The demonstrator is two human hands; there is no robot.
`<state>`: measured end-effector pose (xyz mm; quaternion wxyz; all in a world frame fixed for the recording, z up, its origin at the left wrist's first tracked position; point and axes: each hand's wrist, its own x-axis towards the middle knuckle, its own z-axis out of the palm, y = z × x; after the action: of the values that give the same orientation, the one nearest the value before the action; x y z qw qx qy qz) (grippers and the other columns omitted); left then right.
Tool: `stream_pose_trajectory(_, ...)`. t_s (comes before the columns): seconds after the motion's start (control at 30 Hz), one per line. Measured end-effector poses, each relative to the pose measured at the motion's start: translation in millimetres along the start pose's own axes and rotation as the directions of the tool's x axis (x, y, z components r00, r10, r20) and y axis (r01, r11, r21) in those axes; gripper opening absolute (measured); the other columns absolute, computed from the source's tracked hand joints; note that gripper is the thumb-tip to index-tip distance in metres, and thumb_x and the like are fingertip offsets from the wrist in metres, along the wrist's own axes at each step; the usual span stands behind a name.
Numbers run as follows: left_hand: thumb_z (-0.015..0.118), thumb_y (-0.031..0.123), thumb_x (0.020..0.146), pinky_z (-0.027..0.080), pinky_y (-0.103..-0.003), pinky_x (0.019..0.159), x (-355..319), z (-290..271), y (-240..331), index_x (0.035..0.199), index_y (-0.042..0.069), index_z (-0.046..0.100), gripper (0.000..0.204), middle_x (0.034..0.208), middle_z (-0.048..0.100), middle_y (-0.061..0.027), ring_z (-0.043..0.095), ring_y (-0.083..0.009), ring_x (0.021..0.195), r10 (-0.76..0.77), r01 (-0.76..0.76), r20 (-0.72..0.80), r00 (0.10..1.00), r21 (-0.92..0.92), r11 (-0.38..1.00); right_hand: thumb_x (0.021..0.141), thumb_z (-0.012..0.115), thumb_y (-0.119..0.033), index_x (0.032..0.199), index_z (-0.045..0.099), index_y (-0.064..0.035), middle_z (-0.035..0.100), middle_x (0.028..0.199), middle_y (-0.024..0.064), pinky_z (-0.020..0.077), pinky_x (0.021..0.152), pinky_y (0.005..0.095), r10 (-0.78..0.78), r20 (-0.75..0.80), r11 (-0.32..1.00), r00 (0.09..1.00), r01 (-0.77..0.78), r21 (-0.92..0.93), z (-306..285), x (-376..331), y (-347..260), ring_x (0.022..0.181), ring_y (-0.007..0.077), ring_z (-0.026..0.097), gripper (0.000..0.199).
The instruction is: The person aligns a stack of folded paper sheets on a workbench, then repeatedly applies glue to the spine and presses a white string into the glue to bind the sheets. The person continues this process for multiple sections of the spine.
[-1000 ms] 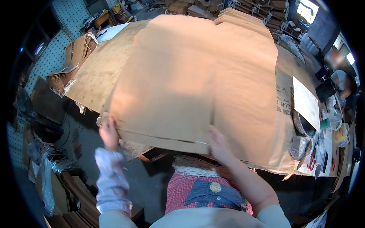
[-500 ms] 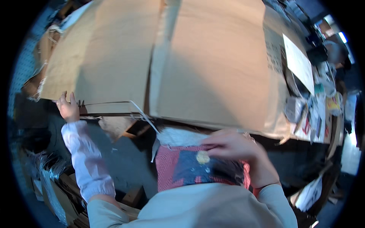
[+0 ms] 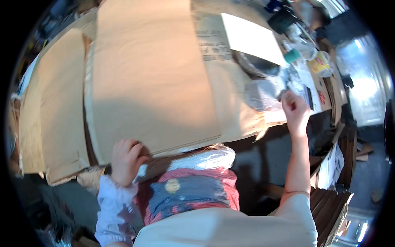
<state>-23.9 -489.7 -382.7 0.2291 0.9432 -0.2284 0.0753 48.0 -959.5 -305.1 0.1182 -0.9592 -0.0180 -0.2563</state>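
A large brown cardboard sheet lies flat in front of me on the table. My left hand is at its near edge, fingers loosely bent and a little apart, with nothing visible between them. Farther right, my right hand is closed above the table's near right part, beside a clear plastic bag. A small dark bit shows at its fingertips; what it is I cannot make out. A bundle of white string hangs at my waist, over a red apron with a dark blue panel.
A narrower cardboard piece lies at the left. On the right are a white sheet over a dark round thing, a green roll and a yellow-and-white bag. Folded cardboard stands below right.
My view has swung right. My right hand has gone from the string at my waist to the table's right side and closed. My left hand has shifted right along the cardboard edge.
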Motion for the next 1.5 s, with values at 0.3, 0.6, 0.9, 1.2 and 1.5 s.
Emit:
stream_pose_trajectory(0.3,0.080,0.011,0.061,0.043,-0.043,0.070,-35.8,21.6,36.3,0.086,0.005,0.058,0.033,0.086,0.057,-0.0120,0.055,-0.0330,0.080,0.012,-0.012,-0.068,0.998,0.000,1.000,0.086,0.065,-0.023,0.076,0.062,0.0045,0.063,0.060,0.0085,0.0497,0.052,0.0282,0.391,-0.001,0.900,0.920,-0.382,0.210,81.1,110.0,69.3,0.052,0.0126,0.062,0.029)
stream_pose_trajectory(0.6,0.067,0.011,0.067,0.046,-0.040,0.064,-92.9,69.9,11.2,0.082,0.007,0.066,0.016,0.075,0.059,-0.0082,0.058,-0.0304,0.074,-0.108,0.123,0.150,0.983,-0.098,0.988,0.090,0.060,-0.028,0.076,0.058,0.0063,0.062,0.061,0.0081,0.0485,0.046,0.0254,0.514,0.064,0.761,0.855,-0.489,0.427,51.8,114.1,37.2,0.048,0.0124,0.059,0.037)
stream_pose_trajectory(0.9,0.066,0.009,0.076,0.046,-0.037,0.062,-99.9,35.9,28.0,0.073,0.004,0.055,0.013,0.072,0.059,-0.0111,0.058,-0.0301,0.068,-0.334,0.360,0.167,0.928,-0.161,0.919,0.080,0.054,-0.039,0.084,0.063,0.0114,0.065,0.083,0.0301,0.0494,0.083,0.0433,0.394,-0.035,0.915,0.918,-0.396,-0.083,26.3,158.8,33.5,0.089,0.0424,0.064,0.051)
stream_pose_trajectory(1.2,0.058,0.005,0.072,0.046,-0.036,0.063,-99.7,-27.1,7.4,0.095,0.001,0.058,0.024,0.088,0.058,-0.0094,0.056,-0.0249,0.074,-0.238,0.204,0.137,0.962,0.227,0.952,0.082,0.066,-0.004,0.099,0.063,0.0027,0.064,0.083,0.0070,0.0447,0.061,0.0234,0.044,0.105,0.452,0.993,-0.114,0.885,8.4,-30.9,-163.9,0.070,0.0104,0.058,0.019)
stream_pose_trajectory(1.5,0.058,0.005,0.065,0.047,-0.033,0.065,-87.6,-30.8,-2.0,0.075,-0.001,0.056,0.012,0.122,0.058,-0.0172,0.054,-0.0230,0.079,-0.238,0.247,-0.065,0.969,0.306,0.919,0.078,0.070,-0.005,0.091,0.067,0.0010,0.066,0.078,0.0118,0.0477,0.059,0.0286,-0.640,0.220,0.530,0.737,0.215,0.820,69.5,-50.9,-307.8,0.065,0.0224,0.062,0.016)
